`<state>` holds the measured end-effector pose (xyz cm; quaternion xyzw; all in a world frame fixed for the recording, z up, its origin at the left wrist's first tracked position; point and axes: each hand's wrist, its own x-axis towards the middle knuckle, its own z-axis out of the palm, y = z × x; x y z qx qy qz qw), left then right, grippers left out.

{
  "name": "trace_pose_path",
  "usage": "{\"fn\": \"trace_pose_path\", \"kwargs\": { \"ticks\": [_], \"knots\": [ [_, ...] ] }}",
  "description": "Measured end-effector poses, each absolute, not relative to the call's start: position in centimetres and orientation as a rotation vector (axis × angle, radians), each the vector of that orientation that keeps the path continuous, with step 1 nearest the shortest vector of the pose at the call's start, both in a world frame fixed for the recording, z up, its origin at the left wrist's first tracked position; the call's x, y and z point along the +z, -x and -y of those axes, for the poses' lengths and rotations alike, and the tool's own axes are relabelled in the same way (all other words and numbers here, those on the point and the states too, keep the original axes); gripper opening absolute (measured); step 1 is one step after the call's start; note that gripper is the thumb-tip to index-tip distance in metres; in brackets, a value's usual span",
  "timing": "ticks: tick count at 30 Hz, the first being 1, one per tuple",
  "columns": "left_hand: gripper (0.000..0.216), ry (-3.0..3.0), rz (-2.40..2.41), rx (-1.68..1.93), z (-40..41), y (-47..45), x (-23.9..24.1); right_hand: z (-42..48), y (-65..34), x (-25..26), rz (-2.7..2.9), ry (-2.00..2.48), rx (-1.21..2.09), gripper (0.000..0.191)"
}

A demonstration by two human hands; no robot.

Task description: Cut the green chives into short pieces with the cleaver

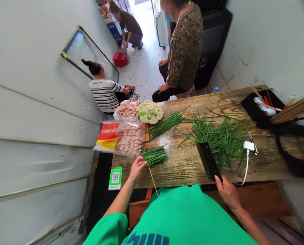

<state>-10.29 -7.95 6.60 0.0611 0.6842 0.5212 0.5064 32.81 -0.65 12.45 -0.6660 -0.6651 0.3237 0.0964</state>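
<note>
My left hand rests at the near edge of the wooden table, its fingers touching a short bundle of cut green chives threaded on a thin bamboo skewer. My right hand grips the handle of a dark cleaver whose blade lies flat on the table. To the right of the blade spreads a loose pile of long chives. A tidier bunch of chives lies further back.
A cauliflower and bags of meat pieces sit at the table's left end. A white charger and cable, a black tray and bamboo skewers lie right. Three people are beyond the table. A green QR card hangs on its edge.
</note>
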Motion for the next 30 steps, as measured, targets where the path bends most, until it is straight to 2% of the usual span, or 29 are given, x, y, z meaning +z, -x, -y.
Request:
{"fn": "trace_pose_path", "kwargs": {
  "ticks": [7,11,16,19,23,28,30],
  "knots": [
    [0.062,-0.18,-1.764,1.133,8.4,12.4,3.7,0.6,-31.8,11.9,2.051,1.949,0.856,0.058],
    [0.047,-0.257,-1.925,1.068,8.3,12.7,2.9,0.9,-31.7,11.7,2.044,1.934,0.828,0.066],
    [0.02,-0.442,-2.191,0.981,9.4,11.7,4.3,0.7,-31.5,11.9,2.026,1.985,0.934,0.064],
    [0.015,-0.87,-2.371,0.828,9.0,10.6,5.8,0.5,-31.4,12.0,2.026,1.981,0.907,0.063],
    [0.021,-1.538,-2.344,0.63,3.4,9.2,6.9,0.2,-31.6,12.1,2.008,1.972,0.859,0.063],
    [0.022,-1.781,-2.224,0.51,-9.2,7.0,6.7,0.0,-32.0,11.9,1.977,2.011,0.875,0.065],
    [0.031,-1.842,-2.185,0.429,-13.5,6.0,6.5,0.0,-32.1,11.7,1.977,2.02,0.891,0.066]
  ]
}}
